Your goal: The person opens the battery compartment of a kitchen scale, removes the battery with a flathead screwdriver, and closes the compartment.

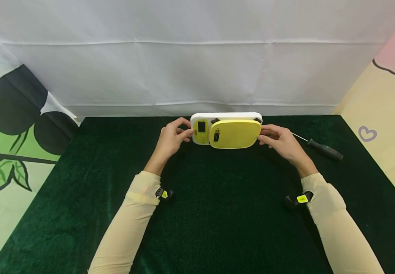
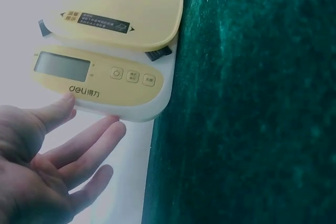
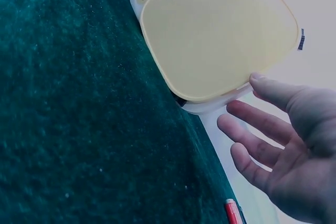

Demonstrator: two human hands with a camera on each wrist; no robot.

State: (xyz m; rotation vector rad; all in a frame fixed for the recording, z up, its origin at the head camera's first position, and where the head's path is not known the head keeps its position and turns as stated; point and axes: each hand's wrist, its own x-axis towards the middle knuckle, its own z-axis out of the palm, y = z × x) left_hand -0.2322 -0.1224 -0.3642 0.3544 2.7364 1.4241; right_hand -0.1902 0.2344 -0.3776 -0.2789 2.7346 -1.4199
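Note:
A yellow and white kitchen scale (image 1: pixel 235 134) is held up at the far edge of the table, its yellow weighing plate facing me. My left hand (image 1: pixel 170 139) grips its left end beside the display; in the left wrist view the thumb lies on the rim below the "deli" lettering, and the display (image 2: pixel 62 67) looks blank. At the opposite end my right hand (image 1: pixel 279 141) pinches the edge. The right wrist view shows that thumb on the rim near the yellow plate (image 3: pixel 220 40), with the other fingers behind or below. The scale's underside is hidden.
A screwdriver (image 1: pixel 324 149) with a black handle lies on the dark green cloth (image 1: pixel 224 213) to the right, its shaft partly behind my right hand. A small red object (image 3: pixel 233 211) shows at the bottom of the right wrist view. White cloth (image 1: pixel 200 76) hangs behind the table.

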